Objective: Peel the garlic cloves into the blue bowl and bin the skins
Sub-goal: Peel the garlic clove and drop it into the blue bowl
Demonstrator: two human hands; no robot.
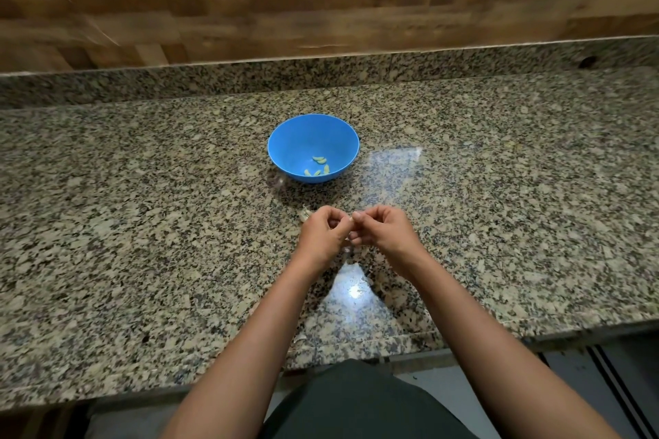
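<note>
A blue bowl [285, 139] stands on the granite counter and holds several peeled garlic cloves [320, 160]. Just in front of it, my left hand [322, 235] and my right hand [383, 230] meet above the counter. Both pinch one small garlic clove [354, 218] between their fingertips; the fingers hide most of it. A bit of pale garlic skin [305, 214] lies on the counter just left of my left hand. Another pale scrap of skin [300, 337] lies near the counter's front edge.
The speckled granite counter [142, 224] runs left to right, with a low granite upstand and a wood-look wall [249, 21] behind it. The counter's front edge is close to my body. Floor and a dark rail [613, 385] show at the lower right.
</note>
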